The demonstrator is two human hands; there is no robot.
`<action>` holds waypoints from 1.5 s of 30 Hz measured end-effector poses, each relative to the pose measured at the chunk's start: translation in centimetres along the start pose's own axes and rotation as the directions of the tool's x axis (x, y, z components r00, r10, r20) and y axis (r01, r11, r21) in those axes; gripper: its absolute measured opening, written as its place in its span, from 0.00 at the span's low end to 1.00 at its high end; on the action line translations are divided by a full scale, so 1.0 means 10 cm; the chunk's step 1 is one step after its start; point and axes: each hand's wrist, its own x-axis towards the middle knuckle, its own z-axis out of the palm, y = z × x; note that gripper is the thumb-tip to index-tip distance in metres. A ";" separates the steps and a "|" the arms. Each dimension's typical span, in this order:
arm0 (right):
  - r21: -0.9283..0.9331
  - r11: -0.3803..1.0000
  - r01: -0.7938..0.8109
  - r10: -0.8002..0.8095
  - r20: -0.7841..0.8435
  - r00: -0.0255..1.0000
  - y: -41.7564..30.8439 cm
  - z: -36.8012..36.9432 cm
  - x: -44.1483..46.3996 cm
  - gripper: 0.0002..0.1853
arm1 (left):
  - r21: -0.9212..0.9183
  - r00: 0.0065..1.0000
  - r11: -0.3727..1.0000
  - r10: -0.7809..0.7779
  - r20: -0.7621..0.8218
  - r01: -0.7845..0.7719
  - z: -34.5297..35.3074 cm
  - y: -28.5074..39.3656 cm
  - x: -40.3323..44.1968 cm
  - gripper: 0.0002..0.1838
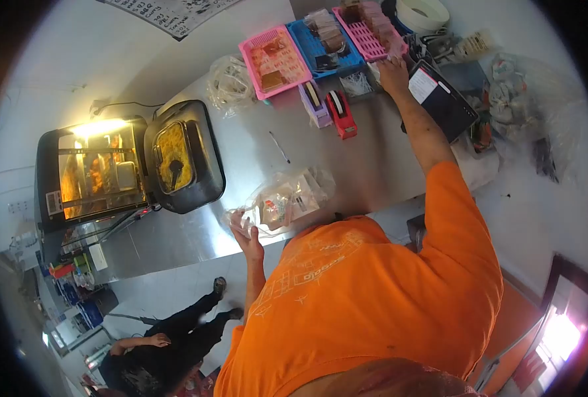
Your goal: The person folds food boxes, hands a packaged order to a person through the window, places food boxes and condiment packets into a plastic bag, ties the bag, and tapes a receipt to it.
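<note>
My left hand (245, 239) grips the near left edge of a clear plastic bag (277, 204) at the counter's front edge. Inside the bag, a pale pack with printed marks shows through the plastic. My right hand (393, 71) reaches to the near end of the right pink basket (357, 41), which holds small packets (381, 26). Its fingers are bent there, and what they pinch is too small to make out. Beside that basket are a blue basket (300, 47) with packets and another pink basket (247, 49) with brown sachets.
On the steel counter (373, 142) are purple (322, 118) and red (348, 126) tape dispensers, a pen (279, 147) and a dark tablet (449, 112). A black tray of yellow food (218, 165) and a lit display case (49, 165) stand left. Another person (175, 344) is at lower left.
</note>
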 end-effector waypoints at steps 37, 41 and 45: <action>-0.254 -0.848 -0.465 -0.486 0.021 0.874 -1.51 -1.73 -0.34 0.16 | 0.120 0.926 0.993 0.042 -0.375 0.004 0.15 0.82 0.31 0.09; 0.775 -0.365 -0.515 -0.908 -0.173 0.383 -2.94 -2.50 -0.71 0.15 | -0.136 0.972 0.988 -0.096 -0.212 0.068 -0.01 0.94 0.16 0.17; 0.960 0.263 0.091 -0.953 0.244 0.182 -3.87 -2.69 -1.28 0.16 | -0.010 0.996 0.996 -0.084 -0.009 0.084 -0.20 0.97 -0.04 0.27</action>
